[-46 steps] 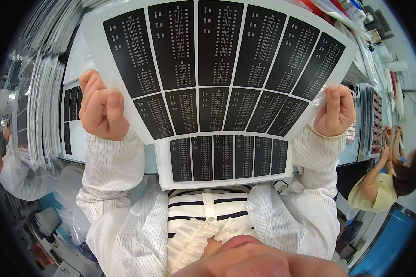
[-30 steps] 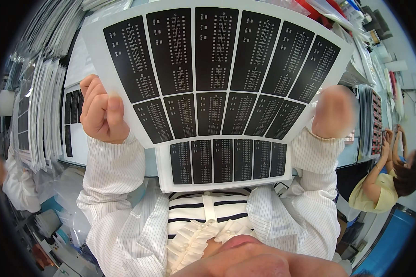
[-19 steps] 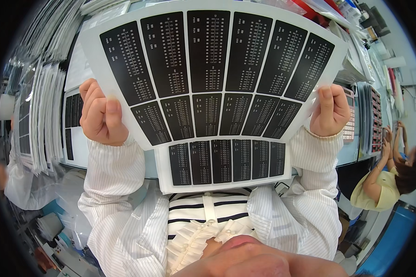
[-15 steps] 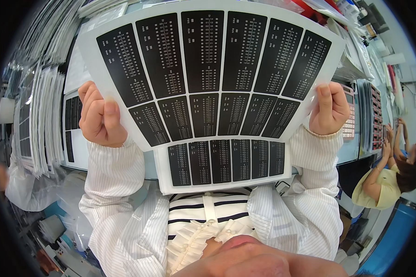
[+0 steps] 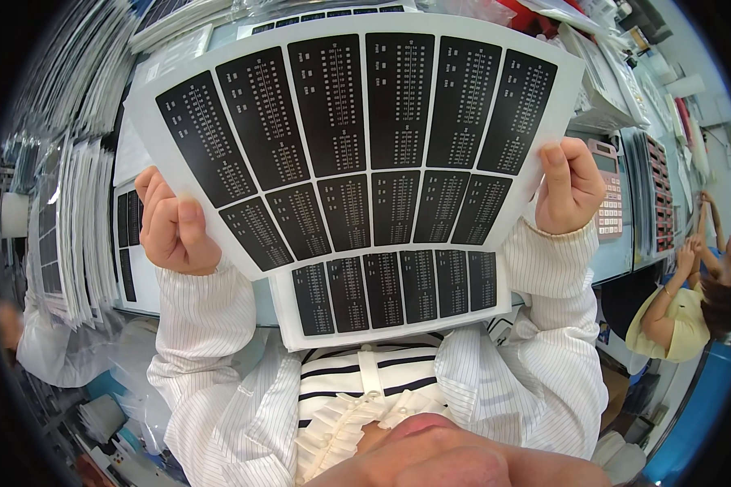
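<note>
Between my two hands I hold up a white sheet (image 5: 365,183) printed with two rows of black label panels. My left hand (image 5: 179,223) pinches its left edge, thumb in front and fingers curled. The right edge is gripped by my right hand (image 5: 571,185) in the same way. Lower down and closer to my body lies a stack of similar sheets (image 5: 398,325), partly covered by the raised one. More black-panelled sheets (image 5: 130,213) show on the table beyond my left hand.
Tall stacks of sheets (image 5: 77,227) stand at the left. To the right of my right hand lies a pink calculator (image 5: 609,191), with dark red-edged trays (image 5: 656,195) past it. A co-worker in yellow (image 5: 666,325) sits at the far right.
The held sheet has shifted slightly left and its top edge has come down, uncovering another printed sheet behind it. Both hands keep their grip.
</note>
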Tool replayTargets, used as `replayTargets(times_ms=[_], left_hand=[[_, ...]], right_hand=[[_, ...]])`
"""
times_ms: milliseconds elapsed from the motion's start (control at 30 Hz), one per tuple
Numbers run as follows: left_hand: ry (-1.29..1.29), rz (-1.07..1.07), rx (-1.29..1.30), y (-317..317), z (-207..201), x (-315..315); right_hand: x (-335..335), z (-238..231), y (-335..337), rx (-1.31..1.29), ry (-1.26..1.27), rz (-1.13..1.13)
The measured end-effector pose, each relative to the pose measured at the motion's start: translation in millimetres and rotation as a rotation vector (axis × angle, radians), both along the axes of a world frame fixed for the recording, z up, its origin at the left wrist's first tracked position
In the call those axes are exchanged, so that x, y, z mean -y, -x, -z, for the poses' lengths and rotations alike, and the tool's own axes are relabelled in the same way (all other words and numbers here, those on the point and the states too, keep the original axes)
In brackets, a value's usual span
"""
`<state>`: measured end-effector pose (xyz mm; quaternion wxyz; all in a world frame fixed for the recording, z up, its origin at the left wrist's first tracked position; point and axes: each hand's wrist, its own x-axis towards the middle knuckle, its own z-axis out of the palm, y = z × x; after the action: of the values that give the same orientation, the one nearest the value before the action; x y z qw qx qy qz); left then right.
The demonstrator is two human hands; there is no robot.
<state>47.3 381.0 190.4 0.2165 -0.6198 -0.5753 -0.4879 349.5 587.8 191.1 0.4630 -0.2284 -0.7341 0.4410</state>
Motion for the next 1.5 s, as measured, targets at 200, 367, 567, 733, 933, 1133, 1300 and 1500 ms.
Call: replayTargets(times_ms=[200,367,567,733,933,1133,1300,1500], left_hand=[[0.011,0.007,-0.007,3.3,1.9,1.4],[-0.012,0.0,-0.001,3.0,2.6,0.8],[-0.023,-0.014,0.0,2.5,2.9,-0.3],[-0.04,-0.019,0.004,1.8,1.0,1.1],[-0.037,-0.016,-0.015,1.3,-1.1,-0.2],[-0.041,-0.021,-0.014,3.6,0.4,1.5],[-0.044,-0.015,-0.014,5.6,2.3,2.3],[-0.004,-0.03,0.012,5.3,3.1,4.1]], right_hand=[[0.7,-0.7,0.4,-0.009,0.003,-0.017],[0.5,0.7,1.6,0.02,0.002,-0.009],[0.0,0.4,5.5,-0.026,-0.046,0.031],[0.2,2.5,5.6,-0.029,-0.025,0.032],[3.1,0.4,5.1,-0.015,-0.006,0.026],[3.6,0.4,5.1,-0.014,-0.021,0.022],[4.9,-0.9,6.0,-0.024,-0.007,0.007],[5.6,-2.4,5.9,-0.037,-0.001,0.011]])
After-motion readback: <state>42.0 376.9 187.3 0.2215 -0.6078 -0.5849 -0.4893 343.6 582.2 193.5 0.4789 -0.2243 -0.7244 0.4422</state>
